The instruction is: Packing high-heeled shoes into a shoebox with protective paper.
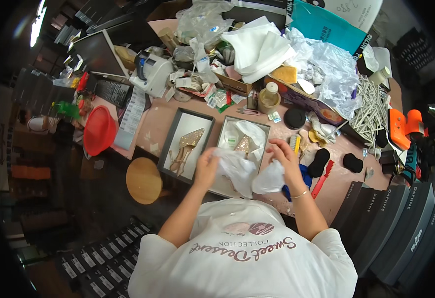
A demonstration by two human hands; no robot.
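My left hand and my right hand both grip crumpled white tissue paper over an open shoe box on the pink table. A glittery gold high-heeled shoe lies in that box, partly under the paper. To the left, a second gold glitter heel rests in a dark-rimmed box lid.
A red brush, black sponges, a round black tin and a bottle lie right of the box. A label printer, red bowl, round wooden stool and stacked dark shoe boxes surround the table.
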